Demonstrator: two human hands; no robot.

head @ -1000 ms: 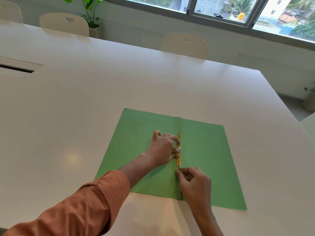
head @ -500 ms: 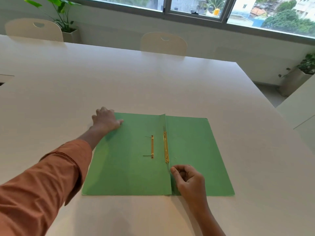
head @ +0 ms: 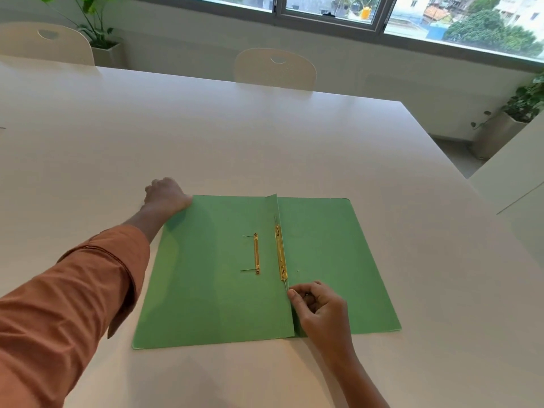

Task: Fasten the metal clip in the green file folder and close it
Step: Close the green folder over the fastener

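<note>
The green file folder (head: pixel 212 290) lies open and flat on the white table (head: pixel 265 136). A gold metal clip bar (head: pixel 281 253) runs along the spine fold. A second, shorter gold clip piece (head: pixel 256 254) with two thin prongs pointing left lies on the left cover. My left hand (head: pixel 166 195) reaches out to the far left corner of the left cover, with its fingers curled at that corner. My right hand (head: pixel 319 307) sits on the spine near the front edge, fingers curled, thumb tip against the fold just below the clip bar.
White chairs (head: pixel 275 69) stand along the table's far side, below a wide window. Potted plants (head: pixel 100 33) stand at the back left and at the right by the wall. Another white surface (head: pixel 518 178) adjoins at the right.
My left hand left the clip at the spine and moved to the far left corner of the cover. The short pronged piece now lies uncovered on the left cover. My right hand stayed put.
</note>
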